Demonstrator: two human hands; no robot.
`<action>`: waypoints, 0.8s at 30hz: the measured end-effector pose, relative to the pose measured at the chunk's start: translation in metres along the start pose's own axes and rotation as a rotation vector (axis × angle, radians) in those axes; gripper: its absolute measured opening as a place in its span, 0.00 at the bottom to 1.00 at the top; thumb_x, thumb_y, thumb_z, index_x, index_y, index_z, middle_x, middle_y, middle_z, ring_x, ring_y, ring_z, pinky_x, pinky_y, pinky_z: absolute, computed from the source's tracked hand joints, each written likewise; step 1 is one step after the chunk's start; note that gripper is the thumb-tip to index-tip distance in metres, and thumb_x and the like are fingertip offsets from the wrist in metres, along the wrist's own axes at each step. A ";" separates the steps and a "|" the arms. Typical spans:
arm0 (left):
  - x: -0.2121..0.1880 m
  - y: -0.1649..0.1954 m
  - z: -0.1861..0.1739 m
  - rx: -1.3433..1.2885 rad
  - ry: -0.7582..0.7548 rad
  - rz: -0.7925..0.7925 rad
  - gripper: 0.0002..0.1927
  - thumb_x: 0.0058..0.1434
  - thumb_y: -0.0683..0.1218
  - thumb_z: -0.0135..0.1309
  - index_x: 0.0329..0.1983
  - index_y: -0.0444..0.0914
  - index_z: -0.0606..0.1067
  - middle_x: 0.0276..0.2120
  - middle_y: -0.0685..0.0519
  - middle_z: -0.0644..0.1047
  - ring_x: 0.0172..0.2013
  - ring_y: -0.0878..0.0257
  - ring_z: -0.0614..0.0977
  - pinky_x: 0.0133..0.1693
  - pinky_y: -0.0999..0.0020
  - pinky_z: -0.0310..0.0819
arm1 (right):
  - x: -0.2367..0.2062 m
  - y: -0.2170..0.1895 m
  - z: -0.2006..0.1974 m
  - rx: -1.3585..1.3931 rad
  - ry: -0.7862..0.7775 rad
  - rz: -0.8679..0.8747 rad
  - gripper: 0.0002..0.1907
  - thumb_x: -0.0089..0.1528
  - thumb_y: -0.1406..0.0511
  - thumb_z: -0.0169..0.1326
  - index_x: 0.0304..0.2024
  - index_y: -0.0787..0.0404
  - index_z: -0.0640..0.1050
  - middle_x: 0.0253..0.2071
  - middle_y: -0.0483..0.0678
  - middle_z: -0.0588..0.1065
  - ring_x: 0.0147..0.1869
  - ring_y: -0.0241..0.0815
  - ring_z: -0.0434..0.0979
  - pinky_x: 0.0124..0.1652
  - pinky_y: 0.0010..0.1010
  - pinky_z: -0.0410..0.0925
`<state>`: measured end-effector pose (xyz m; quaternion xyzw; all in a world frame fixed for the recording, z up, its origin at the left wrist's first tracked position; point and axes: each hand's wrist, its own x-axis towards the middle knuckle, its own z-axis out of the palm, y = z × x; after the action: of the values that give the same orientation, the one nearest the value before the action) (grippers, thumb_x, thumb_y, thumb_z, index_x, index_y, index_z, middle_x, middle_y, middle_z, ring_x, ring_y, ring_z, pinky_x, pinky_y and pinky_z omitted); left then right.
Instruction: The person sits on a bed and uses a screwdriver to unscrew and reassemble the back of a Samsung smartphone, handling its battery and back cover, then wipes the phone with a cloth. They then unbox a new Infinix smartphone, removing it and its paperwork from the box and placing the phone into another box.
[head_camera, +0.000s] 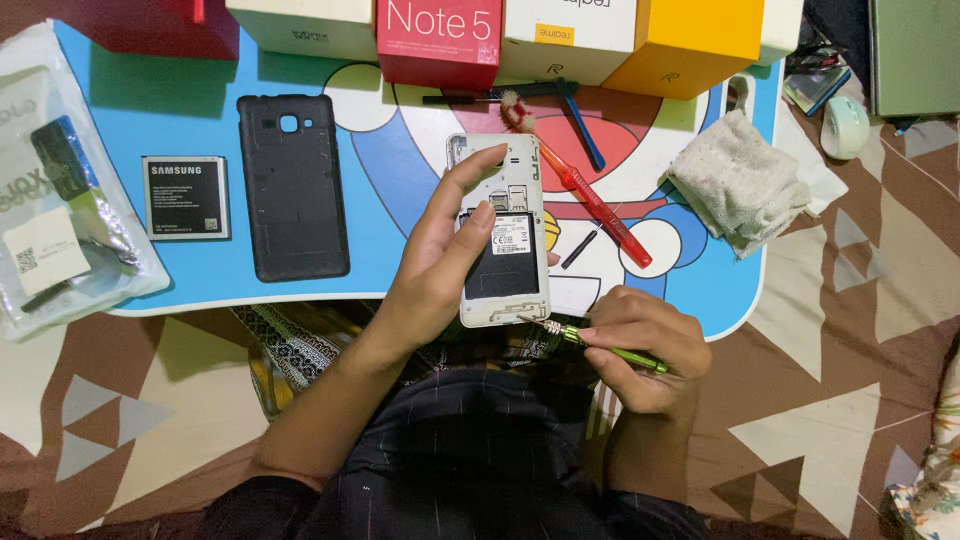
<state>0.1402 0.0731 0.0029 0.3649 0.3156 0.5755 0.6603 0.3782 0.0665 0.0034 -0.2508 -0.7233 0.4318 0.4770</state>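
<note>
Phone, back off, gripped in your left hand; your right hand pinches a green screwdriver, tip at its bottom corner.

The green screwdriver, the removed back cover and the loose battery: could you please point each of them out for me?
Green screwdriver (610, 350): head view, on its shaft in the right hand.
Back cover (295, 200): head view, middle of the dark panel.
Battery (186, 197): head view, centre of its label face.

On the worktop, the battery lies left of the back cover, the opened phone right of both, a cloth farther right, and boxes behind them all.
</note>
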 end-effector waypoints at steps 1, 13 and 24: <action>0.000 0.000 0.000 0.003 0.002 -0.004 0.26 0.79 0.48 0.38 0.76 0.36 0.54 0.56 0.39 0.76 0.50 0.54 0.85 0.51 0.59 0.85 | 0.000 0.000 0.000 -0.002 0.001 0.000 0.08 0.56 0.75 0.62 0.37 0.71 0.78 0.28 0.52 0.74 0.31 0.42 0.73 0.33 0.32 0.66; -0.002 0.000 0.001 0.025 0.028 0.011 0.26 0.78 0.47 0.37 0.77 0.36 0.52 0.61 0.39 0.72 0.51 0.53 0.85 0.52 0.59 0.85 | 0.001 0.000 0.002 -0.007 0.011 -0.013 0.08 0.55 0.75 0.61 0.37 0.72 0.79 0.28 0.52 0.73 0.29 0.41 0.71 0.31 0.32 0.63; -0.003 0.002 0.002 0.069 0.037 0.022 0.27 0.78 0.48 0.38 0.77 0.35 0.52 0.57 0.39 0.75 0.50 0.55 0.85 0.50 0.61 0.85 | 0.001 -0.001 0.003 -0.021 0.026 0.009 0.08 0.54 0.75 0.60 0.36 0.72 0.78 0.26 0.52 0.73 0.28 0.41 0.71 0.31 0.31 0.62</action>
<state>0.1404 0.0700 0.0055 0.3803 0.3435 0.5779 0.6351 0.3752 0.0659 0.0038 -0.2646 -0.7205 0.4228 0.4817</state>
